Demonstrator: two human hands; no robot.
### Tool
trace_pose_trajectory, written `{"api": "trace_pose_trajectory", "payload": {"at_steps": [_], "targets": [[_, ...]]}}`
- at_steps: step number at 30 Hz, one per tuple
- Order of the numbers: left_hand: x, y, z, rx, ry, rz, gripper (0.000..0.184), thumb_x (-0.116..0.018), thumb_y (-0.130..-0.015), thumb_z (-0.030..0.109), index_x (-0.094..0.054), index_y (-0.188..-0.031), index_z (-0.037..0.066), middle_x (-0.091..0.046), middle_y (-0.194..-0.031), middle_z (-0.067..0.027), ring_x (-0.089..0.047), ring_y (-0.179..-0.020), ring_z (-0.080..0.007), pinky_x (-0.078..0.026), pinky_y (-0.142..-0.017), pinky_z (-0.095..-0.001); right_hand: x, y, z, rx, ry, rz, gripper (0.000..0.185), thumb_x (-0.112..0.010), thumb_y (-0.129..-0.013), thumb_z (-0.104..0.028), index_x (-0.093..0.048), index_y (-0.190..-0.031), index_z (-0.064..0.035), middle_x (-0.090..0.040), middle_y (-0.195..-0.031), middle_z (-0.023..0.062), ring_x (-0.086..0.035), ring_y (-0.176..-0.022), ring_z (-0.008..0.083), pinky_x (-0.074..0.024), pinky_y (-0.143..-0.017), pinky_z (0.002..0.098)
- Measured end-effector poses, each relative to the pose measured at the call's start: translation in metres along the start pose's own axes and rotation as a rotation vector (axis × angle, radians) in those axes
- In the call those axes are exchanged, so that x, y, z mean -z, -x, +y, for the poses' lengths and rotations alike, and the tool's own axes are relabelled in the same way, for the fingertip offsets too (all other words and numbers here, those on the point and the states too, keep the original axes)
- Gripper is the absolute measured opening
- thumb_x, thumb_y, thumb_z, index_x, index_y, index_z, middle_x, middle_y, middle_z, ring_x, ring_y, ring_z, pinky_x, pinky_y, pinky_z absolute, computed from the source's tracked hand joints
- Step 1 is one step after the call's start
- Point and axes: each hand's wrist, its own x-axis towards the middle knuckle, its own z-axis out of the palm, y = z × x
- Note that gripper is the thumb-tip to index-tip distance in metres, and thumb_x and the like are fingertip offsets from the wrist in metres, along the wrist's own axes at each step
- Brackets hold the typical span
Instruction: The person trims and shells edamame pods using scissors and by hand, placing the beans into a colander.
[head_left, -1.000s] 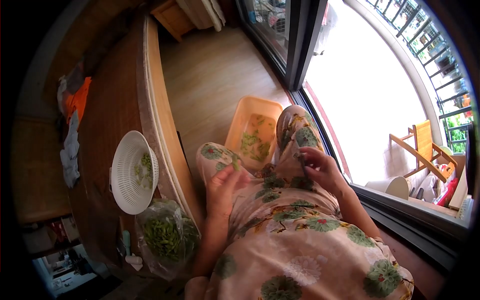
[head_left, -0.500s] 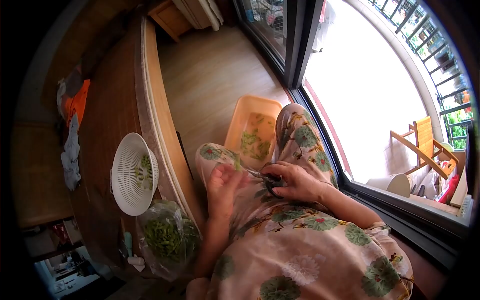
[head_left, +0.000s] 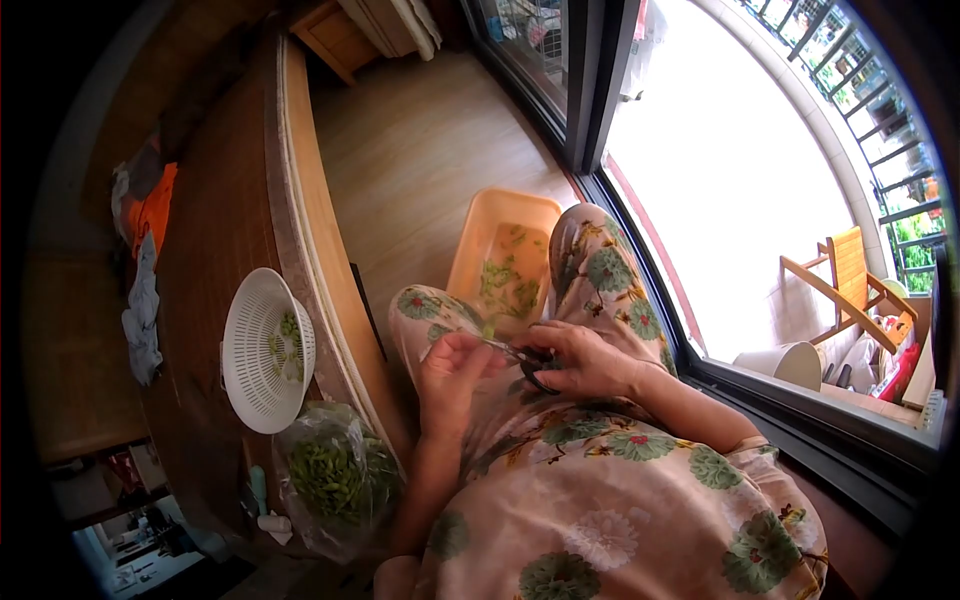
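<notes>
My left hand [head_left: 450, 375] pinches a small green pod [head_left: 488, 330] above my lap, its upper end showing past the fingertips. Dark-handled scissors [head_left: 541, 376] sit in my right hand [head_left: 590, 362], the fingers wrapped around the handles. Their blades point left and meet the pod at my left fingertips. Just beyond my knees, an orange plastic tub [head_left: 478, 228] holds green trimmings. To the left, a white colander [head_left: 248, 350] tilts on the wooden surface with some green pieces inside. A clear plastic bag [head_left: 330, 475] full of green pods lies beside it.
The long wooden surface [head_left: 215, 200] runs along my left, with grey and orange cloths [head_left: 150, 215] on its far side. A green-handled tool [head_left: 258, 487] lies by the bag. On my right is a sliding door frame [head_left: 640, 240]; a wooden folding chair [head_left: 848, 280] stands outside.
The pod has tipped lower and the scissor blades now meet it at my left fingertips. My right hand has shifted slightly left, and its fingers are closer together.
</notes>
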Motion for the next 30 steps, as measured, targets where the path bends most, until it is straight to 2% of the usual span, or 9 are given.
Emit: {"api": "trace_pose_trajectory", "payload": {"at_steps": [9, 18, 21, 24, 30], "targets": [[0.002, -0.002, -0.005, 0.000, 0.034, -0.001, 0.007, -0.062, -0.085, 0.005, -0.056, -0.089, 0.002, -0.065, -0.080, -0.0082, -0.063, -0.070, -0.0133, -0.050, -0.065, -0.0238, -0.004, -0.003, 0.008, 0.057, 0.032, 0.029, 0.042, -0.067, -0.077, -0.017, -0.054, -0.115, -0.0034, -0.056, -0.096, 0.0152, -0.059, -0.089, 0.0277, -0.0471, -0.077, 0.0355], [0.009, -0.006, -0.006, 0.120, 0.045, -0.079, 0.012, -0.065, -0.083, 0.009, -0.055, -0.088, 0.003, -0.065, -0.080, -0.0074, -0.061, -0.067, -0.0128, -0.050, -0.064, -0.0235, -0.003, 0.004, 0.014, 0.090, 0.043, 0.055, 0.042, -0.069, -0.076, -0.018, -0.056, -0.113, -0.0022, -0.058, -0.101, 0.0169, -0.058, -0.093, 0.0302, -0.0465, -0.081, 0.0363], [0.009, -0.009, -0.008, 0.197, 0.023, -0.108, 0.011, -0.065, -0.083, 0.008, -0.056, -0.088, 0.003, -0.065, -0.080, -0.0070, -0.061, -0.068, -0.0128, -0.051, -0.063, -0.0242, 0.004, 0.010, 0.006, -0.035, 0.028, -0.001, 0.041, -0.068, -0.076, -0.016, -0.056, -0.112, -0.0021, -0.059, -0.101, 0.0167, -0.057, -0.096, 0.0308, -0.0459, -0.083, 0.0367], [0.011, -0.013, -0.005, 0.226, -0.021, -0.176, 0.009, -0.062, -0.086, 0.006, -0.054, -0.088, 0.003, -0.063, -0.077, -0.0096, -0.060, -0.063, -0.0143, -0.050, -0.057, -0.0245, 0.008, 0.010, 0.014, 0.049, 0.058, -0.024, 0.039, -0.066, -0.073, -0.011, -0.057, -0.110, -0.0025, -0.059, -0.100, 0.0177, -0.057, -0.094, 0.0344, -0.0456, -0.082, 0.0388], [0.017, -0.018, -0.002, 0.274, -0.079, -0.228, 0.009, -0.063, -0.086, 0.006, -0.055, -0.088, 0.003, -0.063, -0.076, -0.0088, -0.060, -0.061, -0.0140, -0.050, -0.056, -0.0245, 0.011, 0.009, 0.017, 0.052, 0.145, -0.032, 0.039, -0.066, -0.071, -0.010, -0.058, -0.109, -0.0030, -0.059, -0.097, 0.0166, -0.057, -0.093, 0.0337, -0.0459, -0.082, 0.0389]]}}
